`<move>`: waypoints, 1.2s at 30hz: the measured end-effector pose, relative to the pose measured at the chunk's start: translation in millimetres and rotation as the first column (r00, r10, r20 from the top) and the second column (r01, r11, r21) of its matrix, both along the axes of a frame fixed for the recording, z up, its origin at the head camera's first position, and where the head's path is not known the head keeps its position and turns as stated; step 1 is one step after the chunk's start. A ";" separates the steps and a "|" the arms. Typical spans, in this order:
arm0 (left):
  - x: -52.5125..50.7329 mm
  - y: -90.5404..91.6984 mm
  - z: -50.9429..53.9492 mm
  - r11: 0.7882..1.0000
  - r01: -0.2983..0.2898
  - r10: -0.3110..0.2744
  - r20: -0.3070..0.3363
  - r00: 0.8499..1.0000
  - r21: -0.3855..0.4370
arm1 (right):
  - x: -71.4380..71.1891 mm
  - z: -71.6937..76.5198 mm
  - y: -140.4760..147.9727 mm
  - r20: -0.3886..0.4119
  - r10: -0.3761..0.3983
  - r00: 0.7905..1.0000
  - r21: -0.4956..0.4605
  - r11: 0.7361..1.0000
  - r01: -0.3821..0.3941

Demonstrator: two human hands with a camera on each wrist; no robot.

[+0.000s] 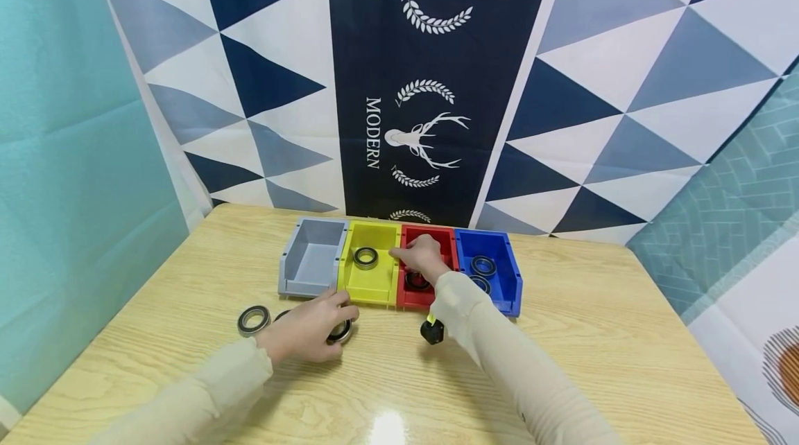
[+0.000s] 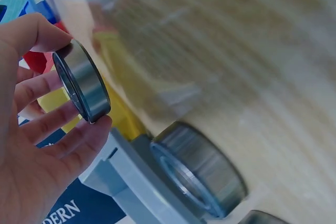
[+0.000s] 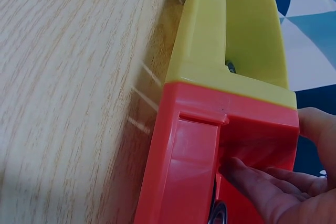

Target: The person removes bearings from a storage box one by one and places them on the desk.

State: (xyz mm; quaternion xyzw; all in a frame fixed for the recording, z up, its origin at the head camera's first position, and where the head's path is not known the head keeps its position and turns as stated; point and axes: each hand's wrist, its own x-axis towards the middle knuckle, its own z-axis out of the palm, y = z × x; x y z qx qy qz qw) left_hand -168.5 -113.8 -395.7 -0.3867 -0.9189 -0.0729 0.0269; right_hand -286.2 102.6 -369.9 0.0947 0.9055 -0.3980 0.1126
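The L hand point(image 1: 312, 327) is above the pale wood-grain table point(image 1: 593, 376), at approx. 7 o'clock of the yellow plastic bin point(image 1: 365, 292). It pinches a ring-shaped silver metal bearing w/ dark face point(image 2: 86, 77) btwn thumb and fingertips; in L wrist view, this bearing stands tilted on its edge, and there are gaps btwn the fingers.

The R hand point(image 1: 424, 254) is at 2 o'clock of the L hand, over the red plastic bin point(image 3: 189, 150). Its fingers are almost straight, close together, and reach inside; the thumb is apart from them. I can't tell if the fingertips touch smth. One dark ring bearing point(image 1: 417, 282) lies in this bin, partly covered by the hand.

Yellow bin is at 9 o'clock of red, w/ 1 bearing inside; the blue plastic bin point(image 1: 514, 296) is at 3 o'clock, w/ 2 pcs. The light-grey plastic bin point(image 1: 302, 288) is at 9 o'clock of yellow. On the table, a flat-lying black-and-silver bearing point(image 1: 241, 321) is at 9 o'clock of L hand; another is half hidden behind this hand.
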 end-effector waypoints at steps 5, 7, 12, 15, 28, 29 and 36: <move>2.5 -4.7 -4.6 1.000 -0.027 0.027 0.021 0.999 0.003 | -0.3 -0.9 -1.4 0.004 0.002 1.000 0.000 1.000 -0.002; 2.8 -6.5 -6.0 0.999 -0.033 0.033 0.028 0.999 0.007 | -0.2 -1.1 -2.0 0.004 0.003 1.000 0.001 1.000 -0.003; 5.0 -9.8 -7.2 1.000 -0.030 0.030 0.039 0.999 0.002 | 1.0 -1.1 -4.1 -0.005 0.011 1.000 -0.007 1.000 -0.011; 6.4 -11.2 -7.2 1.000 -0.027 0.027 0.040 0.999 0.003 | 1.9 -1.3 -5.4 -0.006 0.008 1.000 -0.010 1.000 -0.009; 7.8 -11.7 4.6 0.996 -0.092 0.094 0.181 0.979 -0.021 | 2.6 2.2 -1.0 0.012 0.007 1.000 -0.064 0.998 -0.006; 7.4 -10.5 7.8 0.995 -0.100 0.104 0.206 0.973 -0.030 | 1.8 3.0 0.3 0.016 0.001 1.000 -0.074 0.997 0.000; -6.2 -4.3 30.5 0.995 -0.093 0.079 0.297 0.952 0.034 | -3.6 6.5 6.0 0.064 0.004 0.998 -0.097 0.995 0.002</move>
